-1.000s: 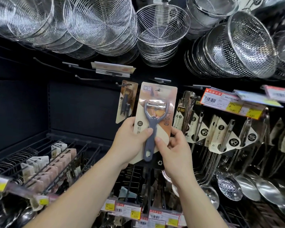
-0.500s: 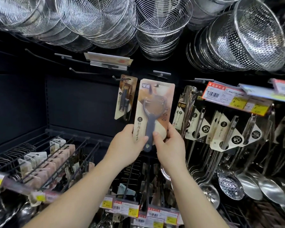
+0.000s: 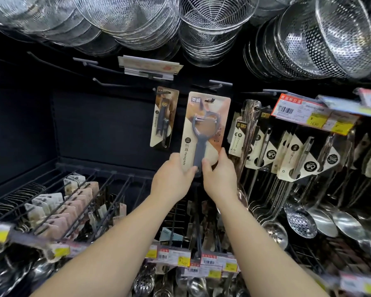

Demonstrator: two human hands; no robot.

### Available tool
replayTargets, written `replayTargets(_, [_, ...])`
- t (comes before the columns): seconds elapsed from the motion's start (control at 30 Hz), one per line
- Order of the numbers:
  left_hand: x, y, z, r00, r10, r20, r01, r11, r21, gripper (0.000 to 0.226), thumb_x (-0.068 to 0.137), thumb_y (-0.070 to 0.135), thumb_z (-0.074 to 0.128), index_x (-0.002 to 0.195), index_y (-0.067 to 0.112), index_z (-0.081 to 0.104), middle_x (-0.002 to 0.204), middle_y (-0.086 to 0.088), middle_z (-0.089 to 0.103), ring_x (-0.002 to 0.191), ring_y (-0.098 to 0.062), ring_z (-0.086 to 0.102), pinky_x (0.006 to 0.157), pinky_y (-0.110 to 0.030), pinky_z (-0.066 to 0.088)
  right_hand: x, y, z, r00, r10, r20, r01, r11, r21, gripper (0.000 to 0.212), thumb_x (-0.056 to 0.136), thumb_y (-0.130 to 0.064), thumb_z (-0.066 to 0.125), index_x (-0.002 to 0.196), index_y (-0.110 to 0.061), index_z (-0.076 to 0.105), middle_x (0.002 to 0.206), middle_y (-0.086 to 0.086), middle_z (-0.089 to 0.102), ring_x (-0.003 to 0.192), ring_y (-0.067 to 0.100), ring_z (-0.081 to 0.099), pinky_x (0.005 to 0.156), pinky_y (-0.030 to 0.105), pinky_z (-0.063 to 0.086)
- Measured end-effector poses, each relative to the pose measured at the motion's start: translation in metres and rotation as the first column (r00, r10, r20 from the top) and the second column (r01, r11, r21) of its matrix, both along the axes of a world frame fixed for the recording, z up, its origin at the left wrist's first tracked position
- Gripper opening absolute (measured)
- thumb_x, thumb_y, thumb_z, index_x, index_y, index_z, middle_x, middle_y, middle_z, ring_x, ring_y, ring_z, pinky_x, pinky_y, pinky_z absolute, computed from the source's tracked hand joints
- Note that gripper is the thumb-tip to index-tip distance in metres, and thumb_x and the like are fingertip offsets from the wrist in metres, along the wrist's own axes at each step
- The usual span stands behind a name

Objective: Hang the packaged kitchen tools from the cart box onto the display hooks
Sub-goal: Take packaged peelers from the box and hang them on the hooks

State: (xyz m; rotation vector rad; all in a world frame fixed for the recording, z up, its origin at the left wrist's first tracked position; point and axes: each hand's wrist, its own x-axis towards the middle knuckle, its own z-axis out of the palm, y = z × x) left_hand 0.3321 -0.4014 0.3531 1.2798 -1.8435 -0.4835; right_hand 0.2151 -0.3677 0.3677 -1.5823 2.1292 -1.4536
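Now both hands pinch the bottom edge of the carded peeler: left hand at its lower left corner, right hand at its lower right. The card stands upright, long axis vertical, its hang slot at the top, just below the bare display hook. Left of the card, another packaged tool already hangs. The cart box is out of view.

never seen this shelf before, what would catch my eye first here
In the middle, the left hand and right hand hold up a carded peeler by its lower end, its hang hole near a hook. Across the top hang shiny wire strainers and a perforated colander. At right, carded ladles hang under red and yellow price tags.
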Motion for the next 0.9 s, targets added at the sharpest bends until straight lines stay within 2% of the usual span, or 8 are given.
replayTargets(0.17, [0.017, 0.003, -0.025, 0.986, -0.045, 0.161, 0.037, 0.998, 0.053, 0.042, 0.097, 0.052, 0.055, 0.115, 0.014, 0.054, 0.106, -0.005, 0.066, 0.096, -0.027, 0.064, 0.078, -0.042, 0.055, 0.016, 0.018, -0.027, 0.997, -0.072, 0.011, 0.07, 0.993, 0.092, 0.066, 0.102, -0.028, 0.051, 0.156, -0.006, 0.02, 0.136, 0.016, 0.052, 0.126, 0.03, 0.051, 0.094, 0.03, 0.04])
replayTargets(0.27, [0.029, 0.008, -0.039, 0.941, -0.071, 0.33, 0.041, 0.995, 0.096, 0.047, 0.1, 0.052, 0.051, 0.13, 0.016, 0.053, 0.124, -0.005, 0.063, 0.113, -0.027, 0.062, 0.085, -0.037, 0.052, 0.027, 0.037, -0.039, 0.994, -0.111, 0.007, 0.11, 0.987, 0.121, 0.067, 0.102, -0.026, 0.051, 0.158, -0.007, 0.018, 0.144, 0.016, 0.048, 0.132, 0.031, 0.047, 0.103, 0.033, 0.039])
replayTargets(0.43, [0.035, 0.031, -0.059, 0.868, -0.164, 0.469, 0.163, 0.986, 0.043, 0.049, 0.099, 0.052, 0.05, 0.132, 0.016, 0.055, 0.129, -0.007, 0.062, 0.12, -0.03, 0.059, 0.093, -0.041, 0.051, 0.046, 0.081, -0.061, 0.987, -0.154, -0.044, 0.158, 0.98, 0.118, 0.054, 0.101, -0.023, 0.053, 0.151, -0.014, 0.034, 0.124, 0.003, 0.053, 0.112, 0.023, 0.056, 0.08, 0.022, 0.033])
replayTargets(0.5, [0.032, 0.047, -0.068, 0.835, -0.178, 0.521, 0.216, 0.976, -0.012, 0.048, 0.097, 0.054, 0.051, 0.128, 0.017, 0.058, 0.125, -0.007, 0.064, 0.119, -0.031, 0.059, 0.093, -0.041, 0.049, 0.047, 0.099, -0.076, 0.981, -0.181, -0.069, 0.188, 0.975, 0.117, 0.052, 0.099, -0.02, 0.056, 0.148, -0.017, 0.04, 0.127, 0.004, 0.057, 0.105, 0.018, 0.054, 0.077, 0.017, 0.029])
replayTargets(0.57, [0.026, 0.064, -0.079, 0.797, -0.208, 0.567, 0.281, 0.959, -0.043, 0.047, 0.096, 0.055, 0.052, 0.124, 0.018, 0.059, 0.122, -0.007, 0.063, 0.119, -0.03, 0.057, 0.094, -0.041, 0.046, 0.044, 0.121, -0.092, 0.97, -0.225, -0.093, 0.237, 0.958, 0.16, 0.054, 0.097, -0.021, 0.059, 0.147, -0.017, 0.042, 0.132, 0.006, 0.056, 0.115, 0.02, 0.052, 0.084, 0.019, 0.032])
replayTargets(0.67, [0.012, 0.091, -0.1, 0.742, -0.316, 0.592, 0.4, 0.916, -0.012, 0.047, 0.097, 0.054, 0.05, 0.128, 0.02, 0.055, 0.128, -0.005, 0.058, 0.124, -0.029, 0.05, 0.103, -0.041, 0.039, 0.029, 0.156, -0.122, 0.949, -0.287, -0.13, 0.313, 0.907, 0.283, 0.054, 0.096, -0.028, 0.06, 0.146, -0.016, 0.045, 0.141, 0.007, 0.05, 0.133, 0.024, 0.044, 0.106, 0.032, 0.037])
replayTargets(0.77, [-0.005, 0.12, -0.121, 0.673, -0.422, 0.608, 0.503, 0.863, 0.043, 0.047, 0.097, 0.054, 0.049, 0.13, 0.02, 0.054, 0.132, -0.005, 0.054, 0.128, -0.028, 0.046, 0.107, -0.041, 0.035, 0.007, 0.197, -0.149, 0.912, -0.372, -0.17, 0.409, 0.822, 0.396, 0.055, 0.093, -0.038, 0.06, 0.144, -0.02, 0.048, 0.143, 0.007, 0.05, 0.131, 0.028, 0.045, 0.105, 0.04, 0.043])
replayTargets(0.9, [-0.037, 0.162, -0.147, 0.539, -0.533, 0.652, 0.598, 0.787, 0.149, 0.05, 0.098, 0.053, 0.05, 0.136, 0.021, 0.049, 0.139, -0.007, 0.05, 0.132, -0.03, 0.042, 0.11, -0.042, 0.033, -0.021, 0.261, -0.181, 0.85, -0.488, -0.197, 0.512, 0.679, 0.526, 0.056, 0.093, -0.042, 0.058, 0.145, -0.022, 0.047, 0.147, 0.009, 0.046, 0.136, 0.029, 0.042, 0.11, 0.041, 0.039])
